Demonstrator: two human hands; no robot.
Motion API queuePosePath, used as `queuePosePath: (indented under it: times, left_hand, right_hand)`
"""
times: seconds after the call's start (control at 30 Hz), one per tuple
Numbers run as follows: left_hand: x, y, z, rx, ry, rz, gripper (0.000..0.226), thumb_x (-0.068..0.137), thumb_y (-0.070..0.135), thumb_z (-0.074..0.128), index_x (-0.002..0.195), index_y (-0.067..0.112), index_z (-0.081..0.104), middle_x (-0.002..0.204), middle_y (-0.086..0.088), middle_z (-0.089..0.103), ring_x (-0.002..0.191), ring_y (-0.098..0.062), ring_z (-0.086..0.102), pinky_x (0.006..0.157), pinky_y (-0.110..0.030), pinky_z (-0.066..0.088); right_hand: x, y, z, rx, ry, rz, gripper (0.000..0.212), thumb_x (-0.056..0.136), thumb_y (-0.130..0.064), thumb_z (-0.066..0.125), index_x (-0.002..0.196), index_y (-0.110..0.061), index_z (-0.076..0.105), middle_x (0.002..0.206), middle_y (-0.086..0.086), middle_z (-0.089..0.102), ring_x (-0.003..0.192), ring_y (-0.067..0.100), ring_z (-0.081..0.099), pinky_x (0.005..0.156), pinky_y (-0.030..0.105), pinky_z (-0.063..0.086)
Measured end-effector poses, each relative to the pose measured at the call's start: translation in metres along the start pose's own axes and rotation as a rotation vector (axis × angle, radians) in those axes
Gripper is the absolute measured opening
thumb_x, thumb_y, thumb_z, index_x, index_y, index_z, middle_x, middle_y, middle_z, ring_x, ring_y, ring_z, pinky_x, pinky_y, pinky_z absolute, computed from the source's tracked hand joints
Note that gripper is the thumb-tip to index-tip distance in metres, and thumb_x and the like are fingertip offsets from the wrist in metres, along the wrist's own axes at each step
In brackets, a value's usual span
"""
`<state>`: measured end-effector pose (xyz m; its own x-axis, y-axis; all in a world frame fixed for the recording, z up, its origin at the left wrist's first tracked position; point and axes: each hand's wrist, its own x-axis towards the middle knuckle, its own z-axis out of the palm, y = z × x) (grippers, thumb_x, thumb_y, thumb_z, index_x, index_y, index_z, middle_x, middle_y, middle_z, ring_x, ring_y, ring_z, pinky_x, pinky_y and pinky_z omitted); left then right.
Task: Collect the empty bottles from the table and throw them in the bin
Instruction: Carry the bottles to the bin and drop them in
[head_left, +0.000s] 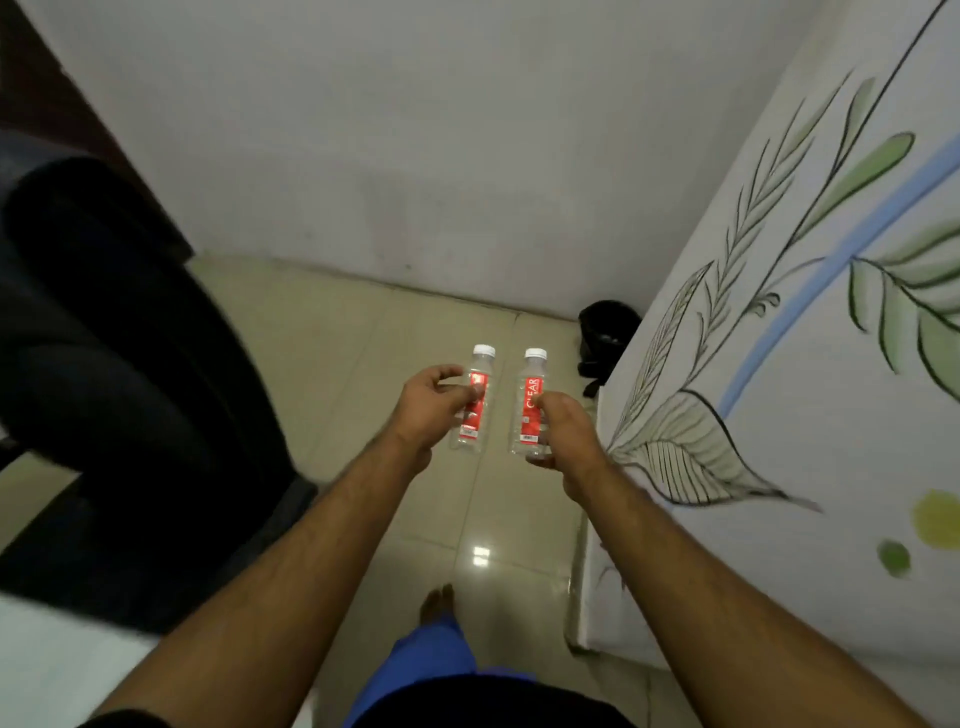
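Note:
I hold two small clear plastic bottles with white caps and red labels upright in front of me, above the tiled floor. My left hand (428, 408) grips the left bottle (477, 397) around its middle. The right bottle (530, 402) is in my right hand (566, 439), fingers wrapped round its lower half. A small black bin (605, 332) stands on the floor in the corner ahead, just right of the bottles and partly hidden by the bed's edge.
A bed with a white leaf-patterned sheet (779, 364) fills the right side. To the left stands a black office chair (119, 389). A grey wall (415, 156) closes the far side. Beige floor tiles (363, 364) run between chair and bed. My bare foot (439, 605) shows below.

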<state>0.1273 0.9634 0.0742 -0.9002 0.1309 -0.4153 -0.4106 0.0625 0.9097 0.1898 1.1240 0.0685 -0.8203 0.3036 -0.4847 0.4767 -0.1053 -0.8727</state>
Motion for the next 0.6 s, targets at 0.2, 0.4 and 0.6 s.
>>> queuePosePath:
  times: [0.2,0.4,0.6]
  left_hand:
    - [0.174,0.082,0.046,0.109,-0.15,-0.027,0.038,0.085,0.008,0.076,0.119,0.007,0.059,0.086,-0.008,0.069,0.062,-0.012,0.064,0.051,-0.021,0.05]
    - [0.343,0.112,0.122,0.217,-0.251,-0.054,0.041,0.082,0.013,0.079,0.119,0.008,0.062,0.092,-0.012,0.074,0.07,-0.019,0.069,0.063,-0.032,0.053]
    - [0.477,0.153,0.217,0.336,-0.331,-0.142,0.038,0.08,0.011,0.081,0.114,0.007,0.066,0.101,-0.014,0.074,0.077,-0.02,0.07,0.067,-0.033,0.056]
  right_hand:
    - [0.145,-0.081,-0.02,0.063,0.14,0.049,0.021,0.097,-0.03,0.053,0.107,-0.016,0.066,0.106,0.015,0.074,0.09,0.028,0.07,0.075,0.042,0.06]
    - [0.302,-0.106,-0.056,0.139,0.228,0.071,0.022,0.094,-0.031,0.056,0.106,-0.017,0.068,0.101,0.011,0.072,0.088,0.021,0.067,0.072,0.036,0.055]
    - [0.443,-0.139,-0.114,0.23,0.318,0.159,0.041,0.091,-0.037,0.065,0.127,-0.017,0.061,0.104,0.008,0.072,0.078,0.017,0.066,0.058,0.029,0.053]
